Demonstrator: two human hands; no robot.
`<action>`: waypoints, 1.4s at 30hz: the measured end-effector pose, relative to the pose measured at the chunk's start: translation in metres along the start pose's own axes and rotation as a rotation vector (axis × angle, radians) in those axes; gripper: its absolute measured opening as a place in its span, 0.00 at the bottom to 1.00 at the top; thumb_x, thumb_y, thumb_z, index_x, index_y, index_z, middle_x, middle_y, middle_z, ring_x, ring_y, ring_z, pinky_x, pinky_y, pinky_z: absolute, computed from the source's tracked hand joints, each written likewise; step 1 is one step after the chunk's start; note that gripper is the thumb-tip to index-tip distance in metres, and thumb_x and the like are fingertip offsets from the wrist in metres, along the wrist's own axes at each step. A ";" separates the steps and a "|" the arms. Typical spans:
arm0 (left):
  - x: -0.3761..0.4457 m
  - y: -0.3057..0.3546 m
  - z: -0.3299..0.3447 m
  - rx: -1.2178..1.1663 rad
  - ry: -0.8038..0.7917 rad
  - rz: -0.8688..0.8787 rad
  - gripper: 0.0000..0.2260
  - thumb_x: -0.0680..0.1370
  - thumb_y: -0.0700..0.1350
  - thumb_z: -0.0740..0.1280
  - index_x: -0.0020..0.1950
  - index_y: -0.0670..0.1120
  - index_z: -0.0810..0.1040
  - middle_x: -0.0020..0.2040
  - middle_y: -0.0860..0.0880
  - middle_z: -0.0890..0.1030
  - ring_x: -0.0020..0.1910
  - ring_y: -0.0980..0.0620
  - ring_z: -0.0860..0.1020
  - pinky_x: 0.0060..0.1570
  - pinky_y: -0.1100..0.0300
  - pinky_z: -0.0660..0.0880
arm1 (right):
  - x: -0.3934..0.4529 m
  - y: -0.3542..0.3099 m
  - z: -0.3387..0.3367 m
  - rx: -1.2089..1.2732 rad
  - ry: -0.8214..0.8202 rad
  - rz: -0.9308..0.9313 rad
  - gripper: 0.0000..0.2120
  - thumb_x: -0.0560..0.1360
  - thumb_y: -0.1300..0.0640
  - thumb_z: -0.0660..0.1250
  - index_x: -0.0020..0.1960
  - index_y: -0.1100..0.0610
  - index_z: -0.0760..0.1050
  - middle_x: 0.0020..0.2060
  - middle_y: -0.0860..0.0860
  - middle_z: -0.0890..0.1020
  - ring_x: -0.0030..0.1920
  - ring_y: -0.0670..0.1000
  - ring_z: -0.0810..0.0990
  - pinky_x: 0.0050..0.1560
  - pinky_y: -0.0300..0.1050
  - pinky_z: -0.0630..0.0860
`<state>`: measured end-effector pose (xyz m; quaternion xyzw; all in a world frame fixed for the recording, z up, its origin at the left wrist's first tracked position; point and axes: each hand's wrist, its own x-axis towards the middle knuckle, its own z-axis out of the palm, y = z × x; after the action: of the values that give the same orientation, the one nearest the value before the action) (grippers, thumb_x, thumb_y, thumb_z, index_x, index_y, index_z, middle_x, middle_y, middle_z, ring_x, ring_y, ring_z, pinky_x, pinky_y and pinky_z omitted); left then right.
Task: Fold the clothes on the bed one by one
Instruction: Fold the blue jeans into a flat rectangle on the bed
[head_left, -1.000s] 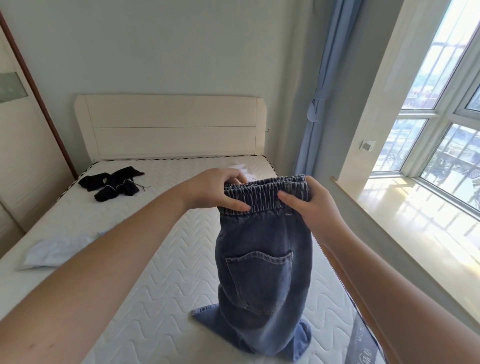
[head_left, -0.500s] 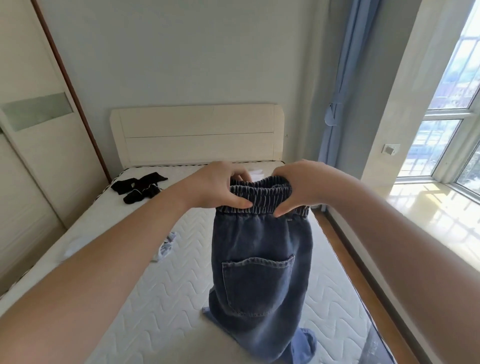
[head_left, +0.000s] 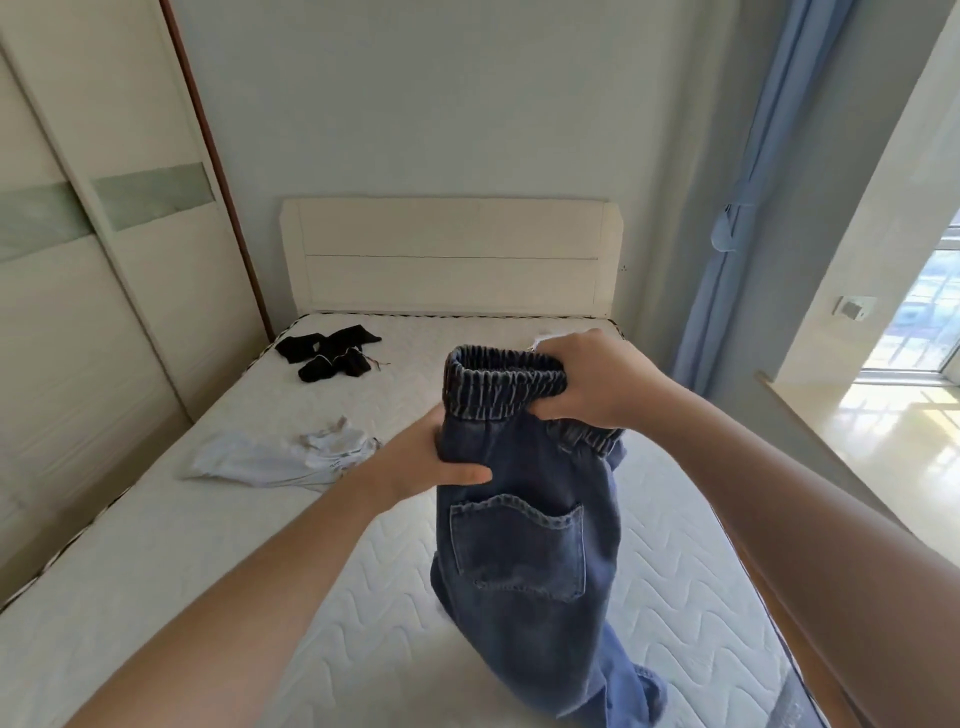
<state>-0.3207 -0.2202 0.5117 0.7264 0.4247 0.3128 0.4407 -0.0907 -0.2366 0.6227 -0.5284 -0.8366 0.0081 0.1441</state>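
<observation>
Over the bed (head_left: 156, 597), I hold the jeans (head_left: 524, 571) up in front of me, their legs hanging down so the hems rest crumpled on the mattress near its right edge. Half a second ago both my hands gripped the elastic waistband side by side at the same height; now my left hand (head_left: 431, 462) has dropped below the band and grips the left edge of the denim just above the back pocket, thumb laid across the front and the fingers (head_left: 467, 474) curled round the cloth. My right hand (head_left: 592, 384) has stayed on the waistband, clenched round its right part, so the band stands up as a gathered loop to the left of my knuckles while the rest of it bunches under my palm. The view has also swung left since then, bringing more of the wardrobe (head_left: 93, 312) into sight.

Farther up the mattress, a pale crumpled garment (head_left: 291, 457) lies to the left of my left wrist, well apart from the jeans. A black garment (head_left: 327, 353) lies near the headboard (head_left: 447, 254), on the left side. A blue curtain (head_left: 727, 234) hangs at the right, beside the window (head_left: 914, 322).
</observation>
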 end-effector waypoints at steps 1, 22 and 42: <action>-0.003 -0.011 -0.006 -0.048 0.039 -0.013 0.29 0.63 0.53 0.81 0.61 0.63 0.75 0.56 0.63 0.82 0.55 0.62 0.80 0.56 0.58 0.79 | 0.008 -0.012 -0.004 0.026 0.009 0.008 0.11 0.66 0.44 0.71 0.40 0.50 0.74 0.32 0.48 0.80 0.36 0.51 0.79 0.36 0.47 0.77; -0.124 -0.137 -0.286 -0.031 0.254 -0.161 0.12 0.68 0.63 0.75 0.51 0.68 0.81 0.49 0.64 0.84 0.46 0.65 0.82 0.41 0.71 0.76 | 0.180 -0.221 -0.100 0.388 0.396 0.123 0.11 0.62 0.48 0.78 0.39 0.51 0.82 0.27 0.44 0.83 0.28 0.42 0.80 0.35 0.40 0.77; -0.136 -0.186 -0.330 0.152 -0.109 -0.370 0.18 0.65 0.58 0.79 0.51 0.54 0.84 0.48 0.56 0.86 0.49 0.56 0.83 0.43 0.66 0.77 | 0.050 -0.100 0.116 1.000 -0.014 0.624 0.28 0.57 0.51 0.80 0.53 0.62 0.81 0.47 0.61 0.85 0.46 0.62 0.85 0.51 0.55 0.81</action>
<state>-0.7178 -0.1712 0.4690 0.6829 0.5489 0.1537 0.4568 -0.2278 -0.2199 0.5397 -0.6174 -0.5370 0.4474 0.3609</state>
